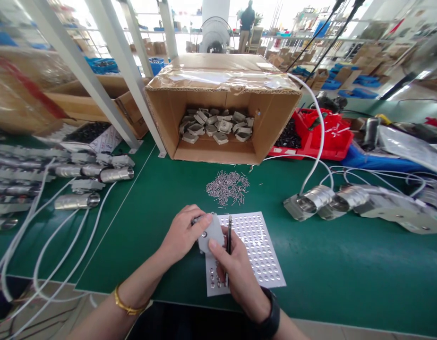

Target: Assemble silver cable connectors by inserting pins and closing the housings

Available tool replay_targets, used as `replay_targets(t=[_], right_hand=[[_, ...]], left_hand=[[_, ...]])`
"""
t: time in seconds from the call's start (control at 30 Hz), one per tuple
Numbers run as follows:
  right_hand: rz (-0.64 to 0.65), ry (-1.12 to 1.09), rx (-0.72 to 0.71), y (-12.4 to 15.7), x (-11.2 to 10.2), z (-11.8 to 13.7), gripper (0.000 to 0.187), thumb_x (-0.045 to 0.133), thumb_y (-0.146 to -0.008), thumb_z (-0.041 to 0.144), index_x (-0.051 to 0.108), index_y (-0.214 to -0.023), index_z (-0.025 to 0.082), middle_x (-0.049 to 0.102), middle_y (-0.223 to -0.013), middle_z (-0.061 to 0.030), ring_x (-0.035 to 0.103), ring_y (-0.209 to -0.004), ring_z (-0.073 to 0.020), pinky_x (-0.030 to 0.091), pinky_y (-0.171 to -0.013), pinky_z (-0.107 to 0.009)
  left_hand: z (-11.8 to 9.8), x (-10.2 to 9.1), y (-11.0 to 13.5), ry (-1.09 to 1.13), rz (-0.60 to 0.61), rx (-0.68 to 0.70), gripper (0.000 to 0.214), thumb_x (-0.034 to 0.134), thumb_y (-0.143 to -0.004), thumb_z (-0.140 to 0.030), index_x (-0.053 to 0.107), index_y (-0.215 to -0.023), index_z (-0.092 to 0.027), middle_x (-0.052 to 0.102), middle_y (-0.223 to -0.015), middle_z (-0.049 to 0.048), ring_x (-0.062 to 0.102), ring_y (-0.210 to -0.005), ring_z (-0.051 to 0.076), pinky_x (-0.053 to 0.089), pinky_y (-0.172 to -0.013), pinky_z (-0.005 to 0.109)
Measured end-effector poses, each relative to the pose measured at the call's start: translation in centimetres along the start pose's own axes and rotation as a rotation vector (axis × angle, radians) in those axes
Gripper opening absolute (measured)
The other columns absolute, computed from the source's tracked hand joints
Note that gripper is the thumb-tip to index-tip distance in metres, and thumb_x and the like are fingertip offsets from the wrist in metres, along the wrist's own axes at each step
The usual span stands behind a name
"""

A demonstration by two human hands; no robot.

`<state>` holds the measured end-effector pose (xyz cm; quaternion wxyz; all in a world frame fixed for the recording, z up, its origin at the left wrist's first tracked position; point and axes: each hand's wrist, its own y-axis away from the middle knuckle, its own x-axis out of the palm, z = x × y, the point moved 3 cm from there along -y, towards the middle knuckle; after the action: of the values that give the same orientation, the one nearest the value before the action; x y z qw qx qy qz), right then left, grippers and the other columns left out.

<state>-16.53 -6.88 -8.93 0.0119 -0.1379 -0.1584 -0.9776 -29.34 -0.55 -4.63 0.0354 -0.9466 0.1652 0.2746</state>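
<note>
My left hand (183,232) is closed around a small grey metal bracket (211,232), held just above the green mat. My right hand (235,269) is also closed: its thumb presses on the bracket's lower edge and its fingers grip thin dark tweezers (229,236) that point up and away. Both hands hover over the near left corner of a white sheet (261,250) covered with rows of small round silver discs. A heap of tiny metal pins (228,187) lies on the mat just beyond the sheet.
An open cardboard box (221,113) on its side holds several more grey brackets. Silver cylindrical camera housings (313,200) with white cables lie right; more housings (98,174) lie left. A red bin (321,132) sits behind. A person (245,23) stands far off.
</note>
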Motion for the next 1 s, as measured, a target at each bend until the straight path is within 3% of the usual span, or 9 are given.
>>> replay_targets(t=[0.07,0.23,0.37,0.57,0.67,0.83,1.0], right_hand=[[0.013,0.013,-0.015,-0.1,-0.2,-0.1,0.051,0.068,-0.076,0.049,0.052,-0.11,0.015,0.061,-0.085,-0.0047,0.052,-0.053,-0.0116,0.032,-0.037,-0.02],[0.047,-0.018,-0.066,-0.4,-0.2,0.1,0.05,0.072,-0.071,0.047,0.053,-0.103,0.015,0.061,-0.077,-0.0033,0.061,-0.072,-0.0193,0.047,-0.053,-0.025],[0.062,0.01,-0.055,-0.4,0.1,0.6,0.049,0.073,-0.068,0.048,0.053,-0.1,0.016,0.063,-0.075,-0.0035,0.063,-0.076,-0.0227,0.052,-0.061,-0.03],[0.093,0.044,-0.093,-0.2,0.7,0.5,0.045,0.074,-0.068,0.038,0.053,-0.102,0.017,0.065,-0.089,-0.0057,0.062,-0.082,-0.0223,0.051,-0.071,-0.032],[0.098,0.188,-0.091,0.4,1.0,0.1,0.045,0.076,-0.066,0.031,0.056,-0.104,0.019,0.064,-0.092,-0.0044,0.061,-0.079,-0.021,0.05,-0.067,-0.03],[0.119,0.385,-0.153,0.9,2.0,0.9,0.043,0.078,-0.065,0.024,0.058,-0.103,0.024,0.062,-0.089,0.0005,0.057,-0.079,-0.0191,0.047,-0.069,-0.028],[0.112,0.452,-0.14,1.1,2.7,1.4,0.05,0.079,-0.062,0.019,0.057,-0.107,0.024,0.061,-0.097,-0.0003,0.056,-0.084,-0.0204,0.047,-0.075,-0.031]], left_hand=[[0.0,0.1,0.3,0.014,-0.011,-0.002,0.037,0.041,-0.091,-0.042,0.059,-0.072,-0.016,0.053,-0.076,0.0027,0.05,-0.079,0.019,0.038,-0.071,0.031],[0.6,0.1,1.2,0.066,-0.011,0.013,0.033,0.037,-0.093,-0.041,0.058,-0.084,-0.017,0.052,-0.085,0.0034,0.049,-0.085,0.019,0.039,-0.078,0.032],[1.0,-0.2,1.5,0.108,0.031,0.024,0.032,0.036,-0.094,-0.041,0.057,-0.09,-0.018,0.053,-0.091,0.0039,0.05,-0.088,0.019,0.04,-0.081,0.032],[0.9,-2.1,2.5,0.2,0.217,0.023,0.031,0.041,-0.093,-0.04,0.057,-0.11,-0.021,0.055,-0.106,0.0059,0.052,-0.101,0.021,0.043,-0.09,0.032],[1.2,-3.3,4.0,0.133,0.291,0.013,0.037,0.042,-0.093,-0.041,0.05,-0.123,-0.023,0.052,-0.121,0.0073,0.049,-0.112,0.023,0.041,-0.098,0.035],[2.3,-3.9,6.2,-0.028,0.182,0.038,0.041,0.04,-0.093,-0.043,0.045,-0.129,-0.025,0.046,-0.132,0.0079,0.042,-0.123,0.026,0.037,-0.105,0.04],[2.9,-3.1,6.7,0.008,0.104,0.08,0.038,0.039,-0.093,-0.043,0.044,-0.128,-0.026,0.047,-0.129,0.0073,0.042,-0.121,0.025,0.036,-0.104,0.039]])
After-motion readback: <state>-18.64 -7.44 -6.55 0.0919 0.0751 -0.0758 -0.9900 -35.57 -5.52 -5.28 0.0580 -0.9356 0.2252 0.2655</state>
